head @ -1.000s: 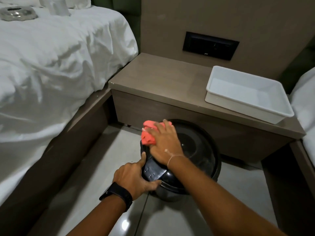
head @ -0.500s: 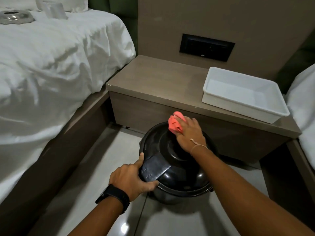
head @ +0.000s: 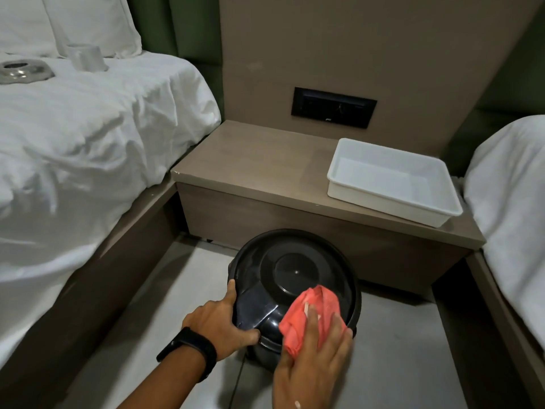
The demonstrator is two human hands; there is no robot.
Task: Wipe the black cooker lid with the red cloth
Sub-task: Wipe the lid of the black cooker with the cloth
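Head view: red cloth (head: 309, 315) on unmarked black lid (head: 292, 276)

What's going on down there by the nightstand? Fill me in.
A person is wiping a black cooker lid that sits on its cooker on the floor, in front of the nightstand between two beds. The left hand steadies the lid's near-left edge, thumb on top. The right hand presses a red cloth flat against the lid's near-right side. A white plastic tray sits on the nightstand, untouched.
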